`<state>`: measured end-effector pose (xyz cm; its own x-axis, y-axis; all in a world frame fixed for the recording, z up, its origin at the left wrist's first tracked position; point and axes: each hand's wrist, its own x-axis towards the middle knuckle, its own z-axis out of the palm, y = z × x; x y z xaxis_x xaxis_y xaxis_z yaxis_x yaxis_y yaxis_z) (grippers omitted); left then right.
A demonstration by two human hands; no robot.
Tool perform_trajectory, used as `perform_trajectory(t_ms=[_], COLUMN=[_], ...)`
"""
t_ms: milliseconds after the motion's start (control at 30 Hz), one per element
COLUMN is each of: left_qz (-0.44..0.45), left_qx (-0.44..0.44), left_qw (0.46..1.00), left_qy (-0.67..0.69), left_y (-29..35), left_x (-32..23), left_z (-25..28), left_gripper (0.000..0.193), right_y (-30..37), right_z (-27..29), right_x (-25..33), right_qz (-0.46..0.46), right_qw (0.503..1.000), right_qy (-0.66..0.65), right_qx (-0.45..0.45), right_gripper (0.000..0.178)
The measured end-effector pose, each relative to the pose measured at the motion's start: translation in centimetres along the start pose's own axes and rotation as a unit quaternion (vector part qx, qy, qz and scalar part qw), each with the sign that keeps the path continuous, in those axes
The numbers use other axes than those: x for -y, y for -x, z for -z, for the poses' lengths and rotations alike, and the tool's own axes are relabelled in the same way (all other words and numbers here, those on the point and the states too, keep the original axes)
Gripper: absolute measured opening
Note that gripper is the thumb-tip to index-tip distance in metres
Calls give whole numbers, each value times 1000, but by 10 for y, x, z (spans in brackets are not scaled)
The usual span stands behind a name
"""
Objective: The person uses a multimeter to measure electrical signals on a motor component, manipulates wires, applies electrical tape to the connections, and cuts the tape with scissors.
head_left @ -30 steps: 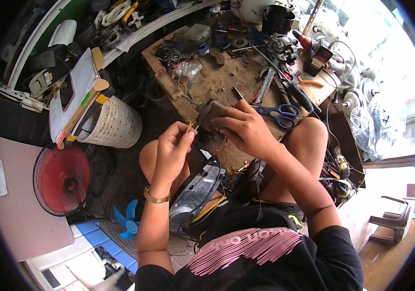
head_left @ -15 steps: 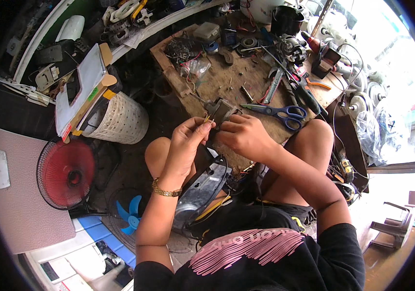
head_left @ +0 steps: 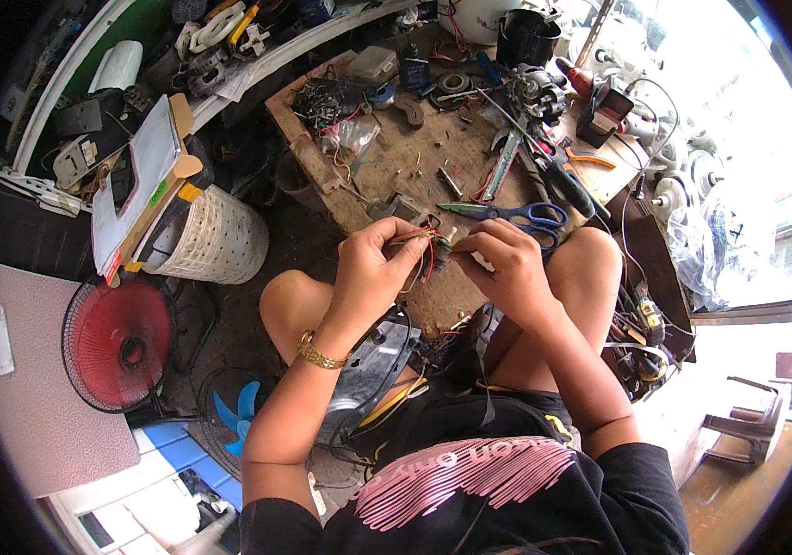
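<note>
My left hand (head_left: 380, 262) is closed in a pinch round a small bundle of thin coloured wires (head_left: 430, 246), red, green and yellowish. From the right, my right hand (head_left: 504, 263) pinches the same bundle at its dark green part, fingertips close to those of the left. Some red wire ends hang below the fingers. Just beyond the hands, on the wooden board, lies a grey metal block (head_left: 402, 211), partly hidden. Blue-handled scissors (head_left: 535, 218) lie behind my right hand, blades pointing left. A grey appliance base (head_left: 370, 363) rests by my lap, below the left forearm.
Pliers with orange handles (head_left: 588, 159), a green-and-red cutter (head_left: 505, 165), a clear plastic bag (head_left: 352, 136) and screws cover the wooden board (head_left: 396, 171). A white basket (head_left: 216, 236) and a red fan (head_left: 123, 344) stand at left. Motor parts crowd the far right.
Both hands have come away from the metal block, nearer to me. A bundle of coloured wires now shows between them, where before a yellowish wire showed at the left fingertips. The view has shifted slightly.
</note>
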<state>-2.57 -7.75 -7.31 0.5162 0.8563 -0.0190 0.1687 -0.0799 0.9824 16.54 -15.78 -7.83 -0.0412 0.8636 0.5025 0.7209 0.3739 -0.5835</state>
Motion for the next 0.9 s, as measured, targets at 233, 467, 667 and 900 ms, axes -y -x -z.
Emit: perform_trajectory(t_ms=[233, 467, 667, 900], left_qz=[-21, -31, 9, 22], left_qx=[29, 25, 48, 71], left_qw=[999, 997, 992, 986], left_qy=[7, 65, 116, 147], left_y=[-4, -8, -6, -5], left_x=[-5, 5, 2, 2], left_z=[-1, -3, 0, 7], left_gripper=[10, 8, 7, 7], right_y=[-5, -13, -19, -30], right_z=[11, -6, -19, -15], right_x=[-4, -10, -17, -17], right_qz=[-27, 63, 59, 61], right_qw=[999, 996, 993, 994], right_qy=[7, -52, -87, -80], right_qx=[42, -34, -55, -45], right_gripper=[12, 20, 20, 18])
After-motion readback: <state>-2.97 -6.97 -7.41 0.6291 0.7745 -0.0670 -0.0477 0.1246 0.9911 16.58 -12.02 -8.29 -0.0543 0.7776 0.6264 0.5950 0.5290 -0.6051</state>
